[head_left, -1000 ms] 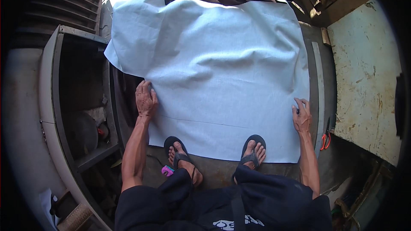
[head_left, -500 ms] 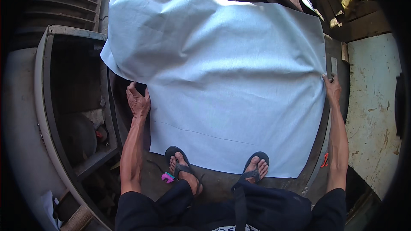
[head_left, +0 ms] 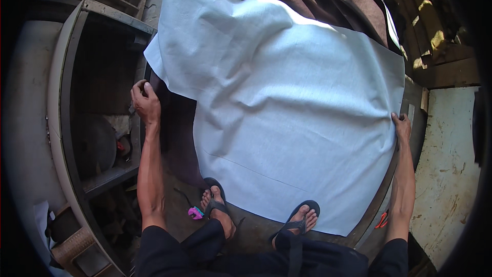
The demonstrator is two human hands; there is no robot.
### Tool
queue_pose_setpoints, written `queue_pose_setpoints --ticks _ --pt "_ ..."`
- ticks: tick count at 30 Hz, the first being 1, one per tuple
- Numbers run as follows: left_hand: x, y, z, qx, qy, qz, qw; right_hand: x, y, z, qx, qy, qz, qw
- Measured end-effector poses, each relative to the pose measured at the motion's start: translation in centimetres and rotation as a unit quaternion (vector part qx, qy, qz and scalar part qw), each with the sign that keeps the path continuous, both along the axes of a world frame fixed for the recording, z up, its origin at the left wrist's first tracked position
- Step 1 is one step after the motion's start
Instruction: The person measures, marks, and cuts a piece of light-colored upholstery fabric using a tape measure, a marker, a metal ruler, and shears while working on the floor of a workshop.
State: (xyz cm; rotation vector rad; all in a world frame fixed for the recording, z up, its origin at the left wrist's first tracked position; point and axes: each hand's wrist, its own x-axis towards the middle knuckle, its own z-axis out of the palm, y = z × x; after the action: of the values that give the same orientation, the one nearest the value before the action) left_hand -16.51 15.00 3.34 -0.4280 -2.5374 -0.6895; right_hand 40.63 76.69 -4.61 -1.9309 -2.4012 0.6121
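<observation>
A large pale, leather-like sheet [head_left: 287, 133] lies rumpled before me, a thin drawn line across its lower part. Its right edge is pinched by my right hand [head_left: 403, 127]. Left of the sheet, my left hand [head_left: 147, 105] is beside the cabinet frame, at the border of a dark maroon fabric [head_left: 179, 149]. Its fingers are curled; what they hold, if anything, does not show. My sandalled feet [head_left: 218, 205] stand at the sheet's near edge. Brown material [head_left: 328, 0] is folded at the far end.
An open cabinet [head_left: 97, 92] with dark shelves stands on the left. A pink and purple object [head_left: 195, 213] lies by my left foot. An orange-handled tool [head_left: 382, 220] is near my right forearm. A worn pale board [head_left: 451, 159] and wooden planks [head_left: 446, 72] border the right.
My left hand has moved left, away from the pale sheet's edge toward the cabinet. More maroon fabric shows there. My right hand still grips the right edge, and the view has shifted.
</observation>
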Motion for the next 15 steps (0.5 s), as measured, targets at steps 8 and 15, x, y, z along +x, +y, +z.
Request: queue_pose_setpoints --ticks 8,15 --pt "-3.0 1.3 -3.3 0.116 -0.292 0.072 0.947 1.1 -0.1 -0.5 0.022 0.033 -0.034 0.999" --pt "-2.7 0.0 -0.1 0.107 -0.206 0.053 0.971 -0.3 -1.3 -0.8 0.008 0.028 -0.039 0.999"
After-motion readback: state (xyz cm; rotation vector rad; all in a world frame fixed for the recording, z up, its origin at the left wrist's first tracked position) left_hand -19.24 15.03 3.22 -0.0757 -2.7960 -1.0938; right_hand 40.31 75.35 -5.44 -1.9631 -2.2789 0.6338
